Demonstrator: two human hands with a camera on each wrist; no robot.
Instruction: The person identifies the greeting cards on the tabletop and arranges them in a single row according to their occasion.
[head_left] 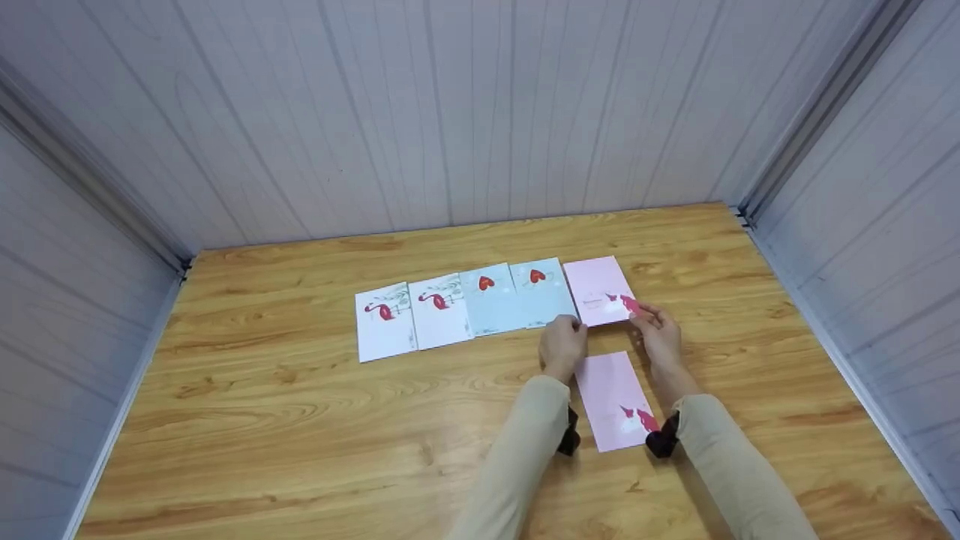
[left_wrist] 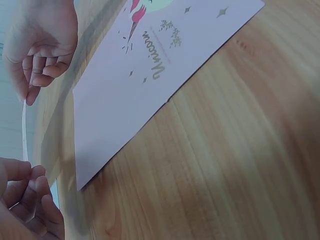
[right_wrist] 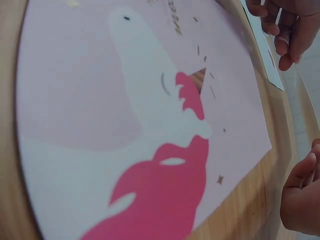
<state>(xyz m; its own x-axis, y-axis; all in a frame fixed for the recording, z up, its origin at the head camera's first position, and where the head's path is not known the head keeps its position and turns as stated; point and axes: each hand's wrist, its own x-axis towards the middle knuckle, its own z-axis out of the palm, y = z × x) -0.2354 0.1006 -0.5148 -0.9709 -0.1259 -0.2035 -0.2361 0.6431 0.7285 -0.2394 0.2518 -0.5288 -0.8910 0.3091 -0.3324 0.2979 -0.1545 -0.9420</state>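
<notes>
A pink unicorn card [head_left: 598, 279] ends the right side of a row of cards. My left hand [head_left: 564, 346] pinches its near left corner, and my right hand [head_left: 661, 341] pinches its near right corner. Seen from the left wrist, the card shows edge-on as a thin pale strip [left_wrist: 24, 132] between the fingertips of both hands. Below my wrists a second pink unicorn card [head_left: 611, 397] lies flat on the table; it fills much of the right wrist view, with its white unicorn [right_wrist: 145, 85] and pink mane.
Left of the held card lie two light blue heart cards [head_left: 544, 300], then two white flamingo cards [head_left: 386, 334], side by side. The wooden table [head_left: 300, 435] meets a pale panel wall [head_left: 465, 112] behind and side walls at left and right.
</notes>
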